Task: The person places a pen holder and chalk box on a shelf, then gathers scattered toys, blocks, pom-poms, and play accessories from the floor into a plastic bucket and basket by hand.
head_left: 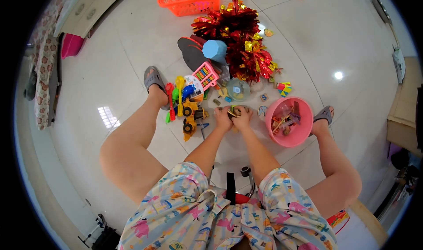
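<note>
My left hand (223, 119) and my right hand (242, 118) meet over the tiled floor, fingers wrapped round small dark pieces with a yellow-green edge (233, 112). What exactly they hold is too small to tell. To the right stands a pink bucket (269, 129) with assorted small pieces inside. A yellow toy truck (189, 118) lies left of my left hand. Small number pieces (262, 111) lie on the floor beside my right hand. Just beyond both hands is a clear round container (238, 90).
Red and gold tinsel (246, 43), a blue octagonal box (215, 51), a pink abacus (205, 75) and a red toy spoon (171, 101) lie ahead. An orange basket (189, 7) stands at the far edge. My slippered feet flank the toys.
</note>
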Motion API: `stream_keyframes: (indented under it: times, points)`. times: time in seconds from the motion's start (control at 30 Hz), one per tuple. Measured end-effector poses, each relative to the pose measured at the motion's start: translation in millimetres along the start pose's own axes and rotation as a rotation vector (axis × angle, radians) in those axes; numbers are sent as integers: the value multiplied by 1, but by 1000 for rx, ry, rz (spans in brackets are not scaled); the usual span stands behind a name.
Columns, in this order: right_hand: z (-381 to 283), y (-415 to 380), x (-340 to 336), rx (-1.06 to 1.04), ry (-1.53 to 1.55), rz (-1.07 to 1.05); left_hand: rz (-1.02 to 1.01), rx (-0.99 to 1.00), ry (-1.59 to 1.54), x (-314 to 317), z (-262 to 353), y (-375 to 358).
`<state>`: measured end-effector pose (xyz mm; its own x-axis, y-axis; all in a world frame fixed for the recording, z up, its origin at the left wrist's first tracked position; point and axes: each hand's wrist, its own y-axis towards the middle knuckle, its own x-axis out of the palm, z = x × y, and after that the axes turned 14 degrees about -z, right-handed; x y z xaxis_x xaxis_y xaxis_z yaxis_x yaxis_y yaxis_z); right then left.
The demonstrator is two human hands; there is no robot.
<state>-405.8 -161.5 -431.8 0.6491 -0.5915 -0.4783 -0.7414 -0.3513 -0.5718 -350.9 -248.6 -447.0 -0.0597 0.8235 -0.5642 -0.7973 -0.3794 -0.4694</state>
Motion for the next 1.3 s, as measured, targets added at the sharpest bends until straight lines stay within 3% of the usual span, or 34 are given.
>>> stream_keyframes:
  times: [0.2,0.3,0.4,0.53,0.63,0.7,0.77,0.83,0.87,0.93,1.0,1.03,1.07,1.13,1.23,1.3]
  points:
    - [28,4,4,-35,496,-47,-77,-43,-315,-11,12,-25]
    - [17,-6,-8,8,603,-116,-369,-166,-882,-41,63,-41]
    - [-7,-30,-35,-25,567,-48,-441,-126,-817,-32,70,-38]
    - [-23,-62,-90,-124,604,6,-347,182,-573,-33,125,-56]
    - [-24,-86,-129,-237,860,182,-350,420,-413,-19,166,-64]
    - [-23,-101,-156,-240,1003,301,-410,500,-419,-5,192,-71]
    - [-15,-107,-179,-166,1142,397,-490,413,-645,5,215,-83]
    - [-2,-104,-186,-181,1066,548,-543,384,-927,23,221,-85]
    - [5,-102,-189,-186,1028,622,-470,381,-888,27,216,-85]
    - [26,-90,-181,-126,384,893,-323,368,-809,44,193,-83]
    - [15,-96,-166,-218,5,1111,-190,143,-602,36,158,-77]
    - [-31,-121,-165,-166,382,847,-124,26,-497,29,135,-76]
    - [5,-92,-138,-272,330,683,10,-44,-424,24,113,-78]
    - [3,-82,-100,-246,398,188,224,-170,-280,15,62,-83]
    - [-1,-83,-56,-201,196,172,452,-296,-130,-10,15,-93]
    - [3,-82,-46,-132,79,314,594,-330,-107,-27,5,-94]
